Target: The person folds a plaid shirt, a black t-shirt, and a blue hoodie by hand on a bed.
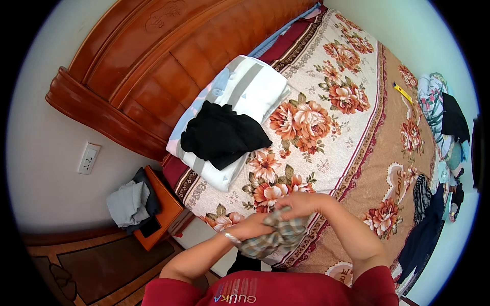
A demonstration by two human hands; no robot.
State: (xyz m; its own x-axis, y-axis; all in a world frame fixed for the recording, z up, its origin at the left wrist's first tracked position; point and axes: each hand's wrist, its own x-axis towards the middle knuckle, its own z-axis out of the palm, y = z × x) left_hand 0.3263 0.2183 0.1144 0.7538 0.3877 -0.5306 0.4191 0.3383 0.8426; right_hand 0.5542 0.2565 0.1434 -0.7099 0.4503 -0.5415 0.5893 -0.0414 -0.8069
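Note:
A crumpled plaid cloth [289, 235], greenish and beige, hangs between my two hands just over the near edge of the bed. My left hand [254, 226], with a silver bracelet at the wrist, grips its left part. Its upper edge is pinched in the fingers of my right hand [300, 206]. Below and behind the cloth lies the flowered bedspread [344, 149]. Farther up the bed, a bunched black garment [226, 134] rests on a folded white quilt [258, 84] with grey stripes. The cloth's folds hide some of my fingertips.
A wooden headboard [172, 57] borders the bed. A bedside cabinet [164, 210] at left carries grey folded clothing [129, 202] and a dark phone-like object [150, 228]. A yellow strip [403, 93] lies on the bed. Several clothes, among them a navy garment [423, 233], line the far right edge.

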